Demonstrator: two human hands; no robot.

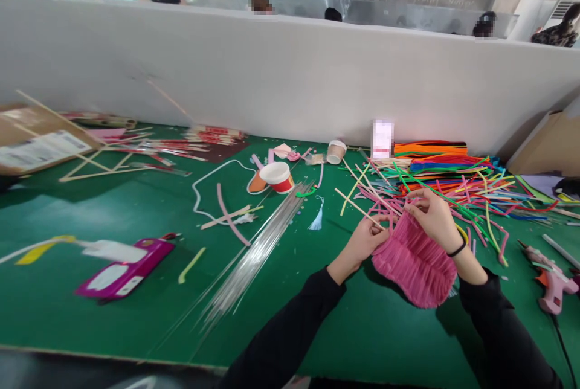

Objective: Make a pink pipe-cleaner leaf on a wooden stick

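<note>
A fuzzy pink panel (419,262), made of many pink pipe cleaners side by side, hangs just over the green table between my hands. My left hand (362,241) has its fingers closed at the panel's upper left corner, where a thin pale stick (353,205) juts out up and to the left. Along the top edge, my right hand (432,217) pinches the panel between thumb and fingers. Loose ends of pink pipe cleaner stick out near both hands. Exactly what lies between the fingertips is partly hidden.
Behind my hands lies a heap of coloured pipe cleaners (453,165). A pink glue gun (550,280) rests at the right. Thin metal wires (254,262), a paper cup (277,177), a blue tassel (317,215) and a purple box (127,268) are leftward. A white partition (272,75) stands behind.
</note>
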